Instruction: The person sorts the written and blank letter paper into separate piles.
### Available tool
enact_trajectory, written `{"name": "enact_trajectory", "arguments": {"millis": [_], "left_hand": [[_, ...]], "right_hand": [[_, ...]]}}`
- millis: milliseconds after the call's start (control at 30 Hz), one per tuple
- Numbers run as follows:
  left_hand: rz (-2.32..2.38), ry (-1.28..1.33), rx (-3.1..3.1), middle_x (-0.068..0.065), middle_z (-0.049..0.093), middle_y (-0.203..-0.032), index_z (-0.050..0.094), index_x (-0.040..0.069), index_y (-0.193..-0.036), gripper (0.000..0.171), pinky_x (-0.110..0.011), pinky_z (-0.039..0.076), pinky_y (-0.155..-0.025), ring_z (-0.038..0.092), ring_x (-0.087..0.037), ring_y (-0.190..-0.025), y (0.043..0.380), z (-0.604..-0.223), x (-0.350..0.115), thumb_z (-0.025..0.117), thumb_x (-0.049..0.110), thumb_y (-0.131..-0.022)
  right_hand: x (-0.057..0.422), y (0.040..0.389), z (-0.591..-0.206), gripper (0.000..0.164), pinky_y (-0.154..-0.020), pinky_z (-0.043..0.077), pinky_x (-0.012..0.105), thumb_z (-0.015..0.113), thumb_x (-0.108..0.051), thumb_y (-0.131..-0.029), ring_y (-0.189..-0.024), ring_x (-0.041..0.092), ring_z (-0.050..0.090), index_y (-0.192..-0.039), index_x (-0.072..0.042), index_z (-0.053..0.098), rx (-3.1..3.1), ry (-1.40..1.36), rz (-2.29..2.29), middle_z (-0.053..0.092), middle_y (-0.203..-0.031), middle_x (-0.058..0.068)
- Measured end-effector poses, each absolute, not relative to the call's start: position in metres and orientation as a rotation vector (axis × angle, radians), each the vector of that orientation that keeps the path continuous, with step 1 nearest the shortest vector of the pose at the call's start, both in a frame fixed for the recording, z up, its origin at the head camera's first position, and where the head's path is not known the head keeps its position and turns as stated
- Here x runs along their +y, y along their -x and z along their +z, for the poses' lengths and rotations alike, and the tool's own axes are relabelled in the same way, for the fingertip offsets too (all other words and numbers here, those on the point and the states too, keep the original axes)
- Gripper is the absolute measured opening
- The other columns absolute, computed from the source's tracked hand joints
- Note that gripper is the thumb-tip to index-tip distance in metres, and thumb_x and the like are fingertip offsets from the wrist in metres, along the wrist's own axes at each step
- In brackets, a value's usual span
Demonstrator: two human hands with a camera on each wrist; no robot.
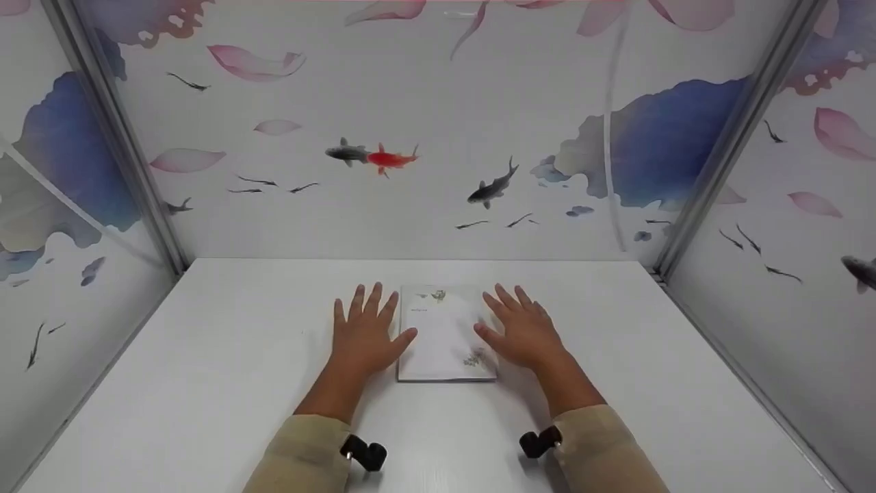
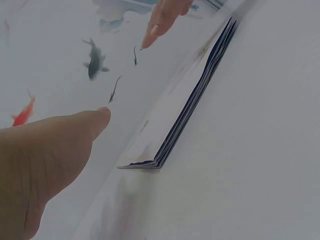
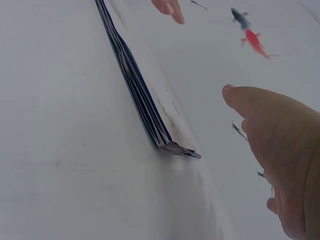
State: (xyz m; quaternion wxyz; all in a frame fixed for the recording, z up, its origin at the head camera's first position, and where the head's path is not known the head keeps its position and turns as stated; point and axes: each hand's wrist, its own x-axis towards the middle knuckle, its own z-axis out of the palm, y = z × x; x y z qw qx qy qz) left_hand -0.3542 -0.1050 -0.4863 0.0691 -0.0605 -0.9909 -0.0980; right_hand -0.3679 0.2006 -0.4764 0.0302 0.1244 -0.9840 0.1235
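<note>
A flat white booklet-like stack of thin paper layers (image 1: 445, 342) lies on the white table, with small plant-like prints at its top and lower right. The wrist views show its layered edge (image 2: 192, 100), with dark blue between the sheets; I cannot tell its exact kind. To its left is my left hand (image 1: 365, 335), fingers spread, the thumb overlapping its left edge in the head view. On the other side, my right hand (image 1: 525, 332) has its fingers spread too, thumb toward the stack. Both wrist views show the thumbs raised off the paper. Neither hand holds anything.
The white table (image 1: 226, 383) is enclosed by a back panel (image 1: 438, 226) and side panels printed with fish, petals and blue leaves. Metal posts (image 1: 123, 137) stand at the back corners. Black devices (image 1: 365, 453) are fixed at both sleeve cuffs.
</note>
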Motion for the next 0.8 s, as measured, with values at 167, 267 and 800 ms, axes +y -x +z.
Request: {"name": "enact_trajectory", "arguments": {"millis": [167,267,800], "left_hand": [[-0.321,0.22,-2.982,-0.007,0.014,-0.183,0.026,0.029,-0.171,0.088,-0.071,0.005,-0.133,0.005,-0.037,-0.17,0.354,-0.487,-0.097,0.045,0.077,-0.1],[-0.343,0.239,-2.986,-0.007,0.014,-0.182,0.027,0.029,-0.171,0.087,-0.071,0.005,-0.133,0.006,-0.036,-0.17,0.352,-0.486,-0.094,0.046,0.077,-0.1],[-0.551,0.345,-3.128,-0.005,0.017,-0.182,0.029,0.027,-0.171,0.089,-0.066,0.007,-0.136,0.009,-0.034,-0.17,0.349,-0.498,-0.086,0.048,0.076,-0.1]], "right_hand": [[0.192,0.366,-0.476,0.078,-0.134,0.016,0.066,0.046,-0.072,-0.104,-0.171,0.033,0.006,-0.17,-0.036,0.028,-3.027,-0.397,0.386,0.015,-0.182,-0.004],[0.187,0.364,-0.477,0.078,-0.135,0.016,0.065,0.047,-0.073,-0.103,-0.171,0.032,0.006,-0.17,-0.036,0.029,-3.037,-0.401,0.385,0.015,-0.182,-0.004],[0.181,0.363,-0.491,0.08,-0.135,0.016,0.063,0.05,-0.07,-0.103,-0.171,0.029,0.005,-0.171,-0.034,0.027,-3.18,-0.504,0.433,0.015,-0.182,-0.005]]}}
